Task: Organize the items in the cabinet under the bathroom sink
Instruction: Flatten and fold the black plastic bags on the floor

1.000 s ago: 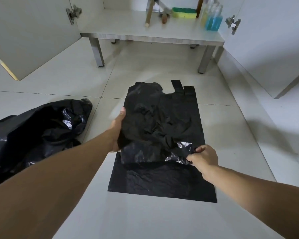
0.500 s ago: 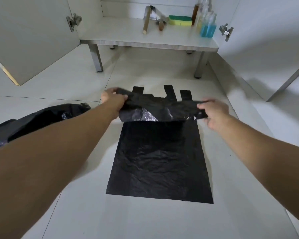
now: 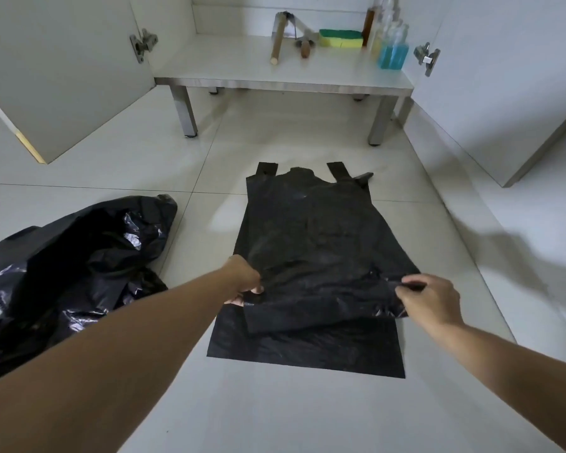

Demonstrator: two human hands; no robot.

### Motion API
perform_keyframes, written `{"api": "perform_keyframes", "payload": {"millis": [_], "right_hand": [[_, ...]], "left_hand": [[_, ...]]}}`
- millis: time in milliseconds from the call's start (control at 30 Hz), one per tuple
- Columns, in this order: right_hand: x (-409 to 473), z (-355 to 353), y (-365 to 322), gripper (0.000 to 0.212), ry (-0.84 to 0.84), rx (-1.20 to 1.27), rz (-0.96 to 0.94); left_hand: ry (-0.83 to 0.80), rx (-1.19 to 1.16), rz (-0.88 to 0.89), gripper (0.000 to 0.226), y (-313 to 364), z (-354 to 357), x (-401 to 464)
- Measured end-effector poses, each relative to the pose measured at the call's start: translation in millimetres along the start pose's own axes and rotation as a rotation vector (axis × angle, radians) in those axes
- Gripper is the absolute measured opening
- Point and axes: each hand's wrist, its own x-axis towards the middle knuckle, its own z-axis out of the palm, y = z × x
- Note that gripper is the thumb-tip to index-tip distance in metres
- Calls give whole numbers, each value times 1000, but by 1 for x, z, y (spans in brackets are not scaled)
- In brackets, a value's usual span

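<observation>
left hand [image 3: 245, 282] pinching left edge of top black bag [image 3: 321, 243] | right hand [image 3: 430, 300] pinching its right edge | top black bag stretched between hands, lying over flat black bag [image 3: 304, 351] on floor | crumpled black bag [image 3: 76, 266] left of left hand

1. The floor [image 3: 275, 413] is laid with large pale glossy tiles, thin grout lines crossing it.
2. A low white cabinet base [image 3: 285, 83] stands on short metal legs [image 3: 185, 112].
3. The left cabinet door [image 3: 62, 70] and the right cabinet door [image 3: 504, 76] both hang open, each with a metal hinge [image 3: 143, 44] at its inner edge.
4. The back wall [image 3: 242, 11] is white.
5. Light is dim and cool, with soft shadows on the floor at right.
</observation>
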Motion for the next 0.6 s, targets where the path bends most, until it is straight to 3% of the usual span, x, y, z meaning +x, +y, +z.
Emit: {"api": "perform_keyframes", "payload": {"millis": [100, 267, 467, 600], "right_hand": [[-13, 7, 22, 6, -148, -42, 96], [-29, 26, 32, 5, -426, 124, 321], [-23, 49, 23, 24, -318, 226, 273], [-22, 53, 24, 21, -47, 204, 200]], "left_hand": [[258, 172, 35, 40, -14, 8, 10], [432, 144, 6, 41, -42, 8, 15], [415, 218, -111, 45, -68, -2, 19], [375, -71, -102, 54, -79, -3, 19]]}}
